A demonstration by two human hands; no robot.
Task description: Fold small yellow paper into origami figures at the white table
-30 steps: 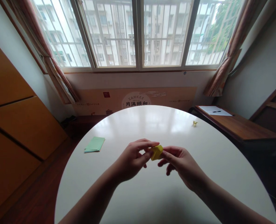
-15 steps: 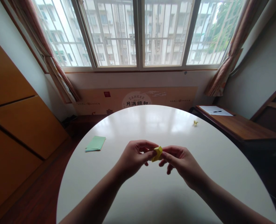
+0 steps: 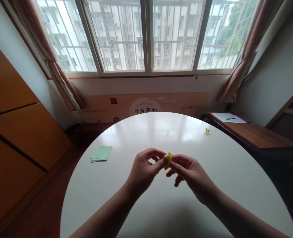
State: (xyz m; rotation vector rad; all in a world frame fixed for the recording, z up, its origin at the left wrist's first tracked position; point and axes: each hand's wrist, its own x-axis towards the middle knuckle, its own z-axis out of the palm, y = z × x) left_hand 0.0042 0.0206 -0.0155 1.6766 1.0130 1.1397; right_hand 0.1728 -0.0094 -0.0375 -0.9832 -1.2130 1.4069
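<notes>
A small folded piece of yellow paper (image 3: 168,160) is held in the air above the white table (image 3: 146,211). My left hand (image 3: 146,167) pinches its left side between thumb and forefinger. On the other side, the thumb and forefinger of my right hand (image 3: 189,170) are closed on the same paper, while the lower fingers curl loosely beneath. Fingertips cover parts of the folds, so the paper's full shape is hidden.
A stack of green paper sheets (image 3: 102,153) lies at the table's left. Toward the far right edge stands a small yellow folded-paper figure (image 3: 207,131). Beyond that edge, a wooden side table (image 3: 262,134) carries white paper (image 3: 220,116) and a pen (image 3: 230,118).
The right hand has shifted slightly left, closer to the left hand. The yellow paper has risen a little and turned slightly between the fingers.
</notes>
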